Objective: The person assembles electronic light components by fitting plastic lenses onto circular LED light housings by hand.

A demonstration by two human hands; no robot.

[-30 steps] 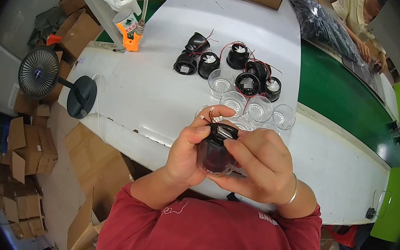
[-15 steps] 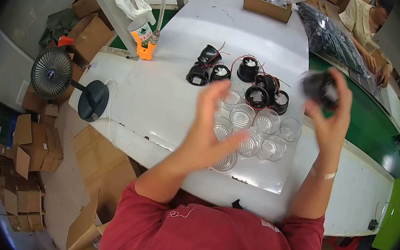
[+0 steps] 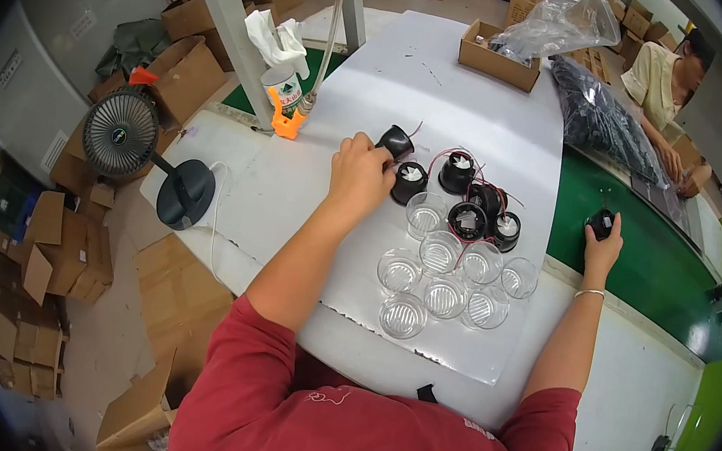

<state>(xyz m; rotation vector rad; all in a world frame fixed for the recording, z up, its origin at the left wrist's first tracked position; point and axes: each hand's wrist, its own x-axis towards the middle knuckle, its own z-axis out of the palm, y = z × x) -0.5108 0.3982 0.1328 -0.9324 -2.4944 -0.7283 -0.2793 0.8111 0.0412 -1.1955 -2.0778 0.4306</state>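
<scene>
ok so a second ago both were on that black unit (image 3: pixel 601 223), now the right hand (image 3: pixel 603 242) has it out over the green belt (image 3: pixel 576 204), and the left hand (image 3: pixel 361 174) has reached up to a black housing (image 3: pixel 396 143) just beside its fingertips.

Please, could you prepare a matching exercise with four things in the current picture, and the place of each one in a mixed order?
Things:
1. left hand
2. right hand
3. desk fan
4. clear cups

Places:
A. grouped on the white sheet
B. close beside the leftmost black parts
C. over the green surface
D. at the table's left end

Right pairs: 1-B, 2-C, 3-D, 4-A
</scene>
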